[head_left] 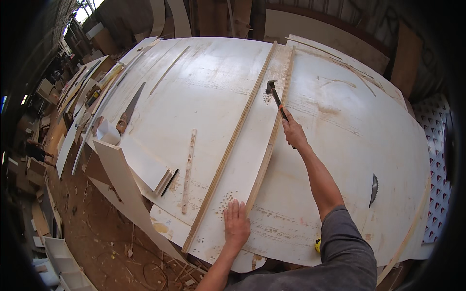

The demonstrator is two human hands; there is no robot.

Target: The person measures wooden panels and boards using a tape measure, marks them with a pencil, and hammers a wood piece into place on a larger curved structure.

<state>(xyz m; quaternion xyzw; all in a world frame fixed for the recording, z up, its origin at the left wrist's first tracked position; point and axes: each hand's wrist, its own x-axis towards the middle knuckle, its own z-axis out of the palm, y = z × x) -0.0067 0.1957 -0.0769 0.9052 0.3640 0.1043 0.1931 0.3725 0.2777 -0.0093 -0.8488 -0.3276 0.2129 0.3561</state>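
My right hand (293, 130) is closed round the handle of a claw hammer (277, 99), its dark head over the far part of a long white panel strip (241, 167). Two narrow wooden battens run along this strip, a left batten (224, 162) and a right batten (267, 162). At the near end my left hand (237, 225) lies flat on the strip, fingers stretched out. Small dark dots are scattered beside its fingertips and near the hammer head; I cannot tell whether they are nails or holes.
The large white worktable (330, 160) carries a handsaw (130, 110), a loose wooden slat (189, 169), a black stick-like tool (170, 182) and a toothed saw blade (374, 190). A board (127, 186) slants off the left edge. Wood scraps litter the brown floor (92, 218).
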